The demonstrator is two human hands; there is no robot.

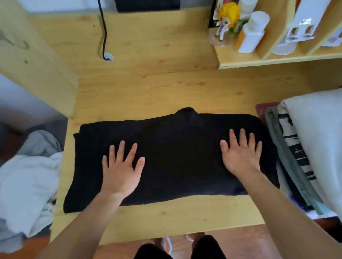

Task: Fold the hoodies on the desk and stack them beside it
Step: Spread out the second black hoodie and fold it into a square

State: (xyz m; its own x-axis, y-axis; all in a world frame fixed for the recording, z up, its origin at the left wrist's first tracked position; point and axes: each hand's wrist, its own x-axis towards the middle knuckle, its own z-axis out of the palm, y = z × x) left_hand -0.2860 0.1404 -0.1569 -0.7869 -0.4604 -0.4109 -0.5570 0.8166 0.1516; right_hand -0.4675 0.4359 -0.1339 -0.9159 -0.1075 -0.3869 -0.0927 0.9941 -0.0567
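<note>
A black hoodie (176, 161) lies folded into a wide rectangle on the wooden desk (148, 85), near its front edge. My left hand (122, 168) presses flat on the hoodie's left half, fingers spread and straight. On the right half rests my right hand (240, 154), also flat with spread fingers. Neither hand grips the cloth. At the desk's right end sits a pile of garments (294, 154), grey-green and black-and-white patterned, with a pale grey one (326, 136) on top.
White and grey clothes (26, 185) lie heaped left of the desk. At the back right, a shelf (267, 61) holds a figurine (226, 20) and white bottles (250, 33). A black cable (104, 28) runs down to a hole in the desk.
</note>
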